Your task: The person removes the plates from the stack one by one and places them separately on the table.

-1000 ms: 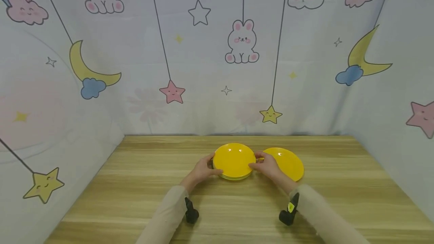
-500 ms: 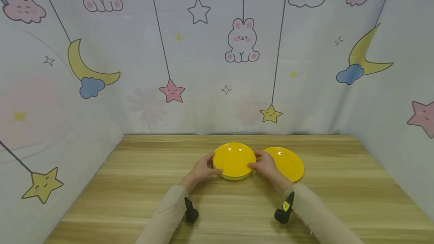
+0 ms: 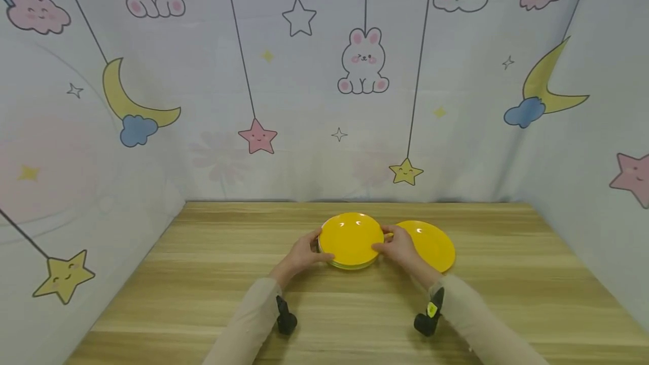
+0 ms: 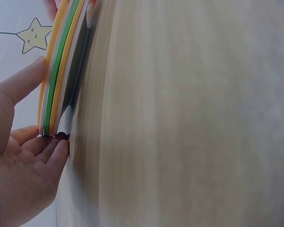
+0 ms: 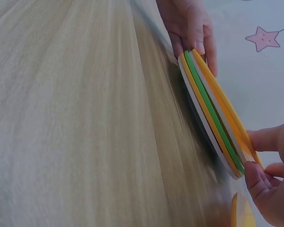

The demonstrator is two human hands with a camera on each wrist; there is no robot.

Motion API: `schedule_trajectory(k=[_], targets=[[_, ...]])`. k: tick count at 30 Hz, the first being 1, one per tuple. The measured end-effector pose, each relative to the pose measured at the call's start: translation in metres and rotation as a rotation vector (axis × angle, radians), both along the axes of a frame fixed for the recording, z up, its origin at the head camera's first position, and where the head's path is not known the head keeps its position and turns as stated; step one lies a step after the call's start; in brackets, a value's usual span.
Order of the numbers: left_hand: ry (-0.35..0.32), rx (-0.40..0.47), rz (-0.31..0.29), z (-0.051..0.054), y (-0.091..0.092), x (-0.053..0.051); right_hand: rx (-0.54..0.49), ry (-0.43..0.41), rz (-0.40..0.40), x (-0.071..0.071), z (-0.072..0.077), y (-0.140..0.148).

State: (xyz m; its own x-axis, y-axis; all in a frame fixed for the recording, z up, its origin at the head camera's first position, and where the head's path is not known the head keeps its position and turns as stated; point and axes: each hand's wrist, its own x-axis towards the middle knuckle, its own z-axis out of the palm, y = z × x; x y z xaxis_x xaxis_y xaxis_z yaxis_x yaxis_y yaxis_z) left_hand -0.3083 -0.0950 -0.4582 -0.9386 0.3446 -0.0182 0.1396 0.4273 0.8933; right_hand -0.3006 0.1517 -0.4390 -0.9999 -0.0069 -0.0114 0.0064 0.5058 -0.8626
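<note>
In the head view, a stack of several plates lies between my hands, with a round yellow plate on top. Green, white and yellow rims show below it in the left wrist view, the green plate mid-stack. My left hand grips the stack's left side, thumb on the top plate and fingers under the rims. At the right edge, my right hand pinches the top yellow plate, whose rim stands slightly apart from the lower ones in the right wrist view. A single yellow plate lies to the right, partly behind my right hand.
The wood-grain table reaches back to a white cloth wall printed with stars, moons and rabbits. Similar cloth walls stand at the left and right sides. A black camera mount sits on each wrist.
Both hands keep their places on the stack. The right wrist shifts slightly left and then back right; the plates look almost unmoved.
</note>
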Motion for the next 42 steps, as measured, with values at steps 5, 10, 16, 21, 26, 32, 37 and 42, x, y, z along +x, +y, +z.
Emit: schedule_trajectory(k=[5,10,16,21,26,32,37,42], targets=[[-0.001,-0.005,0.003,0.002,0.000,0.000,-0.009,0.034,0.008,0.000,0.002,0.001],[-0.005,0.003,0.000,0.002,0.000,0.001,-0.033,0.026,0.008,0.000,0.002,0.003],[0.000,0.005,-0.001,0.002,0.000,0.001,-0.130,0.071,0.057,0.002,-0.001,0.006],[0.001,0.013,-0.002,0.002,0.001,0.002,-0.242,-0.007,0.057,0.001,0.000,0.005],[-0.009,0.004,0.012,0.003,0.001,0.002,-0.241,-0.046,0.029,0.001,0.002,0.004],[-0.002,0.039,-0.015,0.004,0.001,0.003,-0.307,-0.035,0.012,0.005,0.005,0.005],[-0.005,0.043,-0.017,-0.001,0.000,0.000,-0.376,0.023,0.049,0.007,0.002,0.015],[-0.011,0.035,0.005,0.000,0.000,0.000,-0.351,-0.012,0.025,0.011,0.010,0.018]])
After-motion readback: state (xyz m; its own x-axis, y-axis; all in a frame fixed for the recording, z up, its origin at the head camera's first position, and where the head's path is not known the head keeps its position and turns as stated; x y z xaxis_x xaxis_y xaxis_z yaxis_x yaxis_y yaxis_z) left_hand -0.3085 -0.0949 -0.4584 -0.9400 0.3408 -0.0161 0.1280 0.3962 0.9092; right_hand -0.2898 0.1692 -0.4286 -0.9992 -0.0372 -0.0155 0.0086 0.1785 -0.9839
